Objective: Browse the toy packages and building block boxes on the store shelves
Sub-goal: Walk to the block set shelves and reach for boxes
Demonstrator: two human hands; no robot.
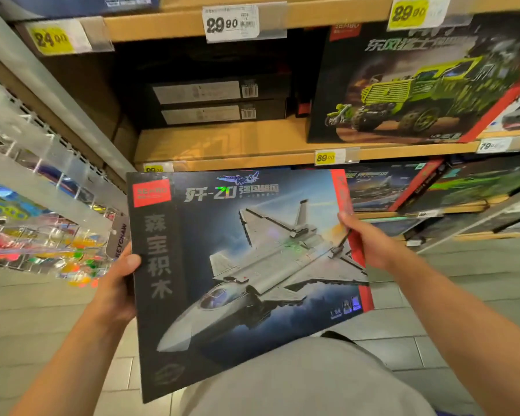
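The jet box (243, 277) sits tilted between my hands: left hand (119, 283) grips its left edge, thumb on top; right hand (370, 241) pinches the right edge. Above them, one truck box (427, 82) and two stacked black boxes (213, 103) on the shelf (228, 145).

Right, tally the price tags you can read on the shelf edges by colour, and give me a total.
Yellow price tags: 3, reading 24, 29 and 89.
White price tags: 2, reading 29.90 and 79.
Total: 5. A sixth yellow tag is half hidden behind the held jet box.
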